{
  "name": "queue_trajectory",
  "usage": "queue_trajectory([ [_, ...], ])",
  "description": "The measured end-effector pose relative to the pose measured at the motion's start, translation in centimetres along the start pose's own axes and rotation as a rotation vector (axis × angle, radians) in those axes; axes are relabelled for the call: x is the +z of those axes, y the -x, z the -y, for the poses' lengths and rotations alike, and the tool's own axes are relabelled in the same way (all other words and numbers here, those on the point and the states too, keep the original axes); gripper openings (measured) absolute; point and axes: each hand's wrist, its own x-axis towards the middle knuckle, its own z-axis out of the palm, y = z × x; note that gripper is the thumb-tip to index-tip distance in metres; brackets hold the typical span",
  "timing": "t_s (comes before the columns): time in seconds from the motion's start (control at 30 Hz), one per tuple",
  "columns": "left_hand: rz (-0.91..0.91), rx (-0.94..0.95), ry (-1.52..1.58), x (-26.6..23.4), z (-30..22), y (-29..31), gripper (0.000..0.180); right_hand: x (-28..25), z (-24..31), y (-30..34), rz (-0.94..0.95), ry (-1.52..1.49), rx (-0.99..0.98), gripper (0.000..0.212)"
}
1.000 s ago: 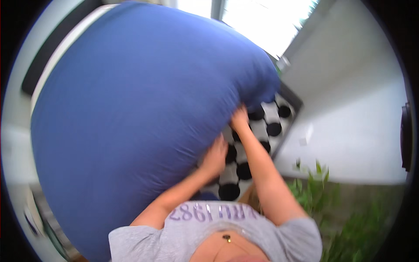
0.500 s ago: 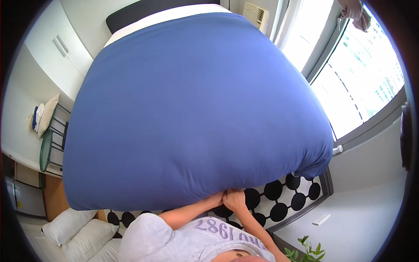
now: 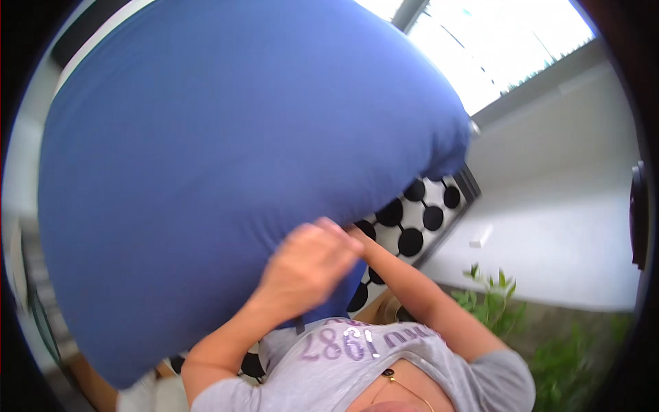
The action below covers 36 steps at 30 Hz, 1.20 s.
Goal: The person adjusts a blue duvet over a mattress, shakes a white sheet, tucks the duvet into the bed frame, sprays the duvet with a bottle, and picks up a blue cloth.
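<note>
A smooth blue comforter (image 3: 206, 137) covers the bed and hangs over its near edge. My left hand (image 3: 309, 264) is raised in front of that near edge, with its fingers smeared by motion. Farther right, my right hand (image 3: 357, 237) is at the comforter's lower edge. Its fingers are hidden behind the left hand and the cloth, so their grip does not show. A fold of blue cloth (image 3: 340, 299) hangs below my hands, close to my grey shirt.
A white rug with black circles (image 3: 410, 242) lies beside the bed. Leafy green plants (image 3: 491, 302) stand to my right, near a pale wall (image 3: 549, 206). Behind the bed's right side is a bright window (image 3: 494, 48). A dark headboard (image 3: 89, 31) shows at far left.
The view has swung toward the right and closer to the bed's near edge. My left hand has lifted from beside my right hand, which stays at the comforter's edge.
</note>
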Motion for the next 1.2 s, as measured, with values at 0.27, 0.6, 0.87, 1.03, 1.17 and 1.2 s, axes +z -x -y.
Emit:
queue_trajectory([
  [0.27, 0.168, -0.070, -0.265, 0.1, 5.4, 3.7, 0.040, -1.8, 2.7, -0.7, -0.337, -0.084, -0.090, 0.058],
  [0.6, 0.198, -0.091, -0.319, 1.1, 6.5, 5.1, 0.052, -0.2, 7.3, -0.9, 0.053, 0.207, 0.311, 0.048],
  [0.87, 0.445, -0.161, 0.005, -2.7, 2.8, -4.0, 0.049, -23.0, 1.1, 11.9, 0.000, -0.638, 0.584, 0.043],
  [1.03, 0.188, -0.198, -0.024, 2.1, 2.3, -23.5, 0.042, -29.5, -11.1, 21.1, -0.589, -0.531, 0.822, 0.054],
  [1.17, 0.064, -0.529, -0.167, 9.2, 5.9, -36.6, 0.059, -35.0, -20.1, 25.9, -0.663, -0.572, 0.770, 0.046],
  [1.2, 0.022, -0.655, -0.184, 11.0, 6.5, -39.9, 0.069, -36.8, -22.6, 27.5, -0.675, -0.538, 0.737, 0.044],
])
